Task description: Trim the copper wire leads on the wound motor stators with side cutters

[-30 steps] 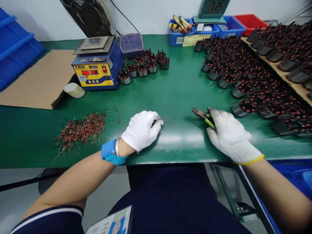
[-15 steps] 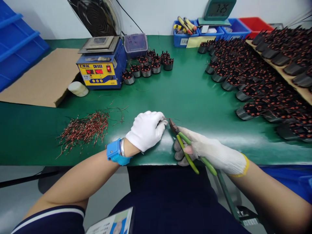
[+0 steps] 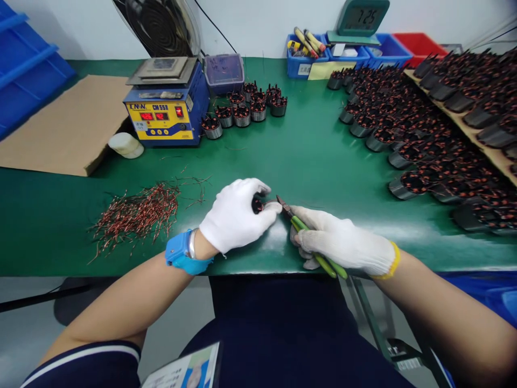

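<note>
My left hand (image 3: 240,215), in a white glove, is wrapped round a motor stator (image 3: 257,205). Only a dark part of the stator with some copper shows between thumb and fingers. Green-handled cutting pliers (image 3: 301,223) are gripped in my gloved right hand (image 3: 339,240). The plier jaws lie close together, their tip just right of my left thumb; whether they touch anything I cannot make out. Left of my hands, a heap of cut copper wire pieces (image 3: 139,215) lies on the green table (image 3: 274,161).
Several stators (image 3: 242,114) stand beside the blue and yellow CM558 device (image 3: 161,116). Many more stators (image 3: 379,137) fill the right side, some on a board (image 3: 480,134). Cardboard (image 3: 56,129) lies at left with a white roll (image 3: 126,145). Blue bins (image 3: 307,66) and a clock (image 3: 363,19) stand behind.
My left hand has turned so that the stator shows more between its fingers. My right hand has closed further on the plier handles, which are now nearer together.
</note>
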